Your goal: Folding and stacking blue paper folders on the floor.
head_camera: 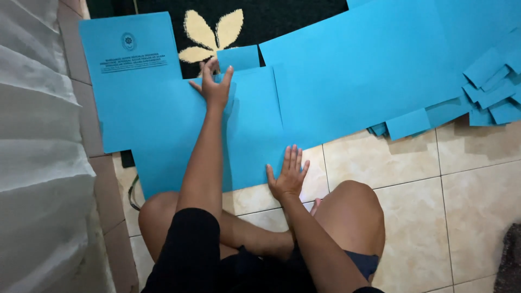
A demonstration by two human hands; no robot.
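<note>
Fingers spread flat – both hands pressing blue folder sheet

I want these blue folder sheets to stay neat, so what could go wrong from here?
1. The left hand presses at the far edge of the blue sheet and the right hand at its near edge; uneven pressure could give a crooked crease.
2. The sheet overlaps the printed sheet, which could shift with it.
3. The loose folded pieces look likely to slide or mix up.
</note>
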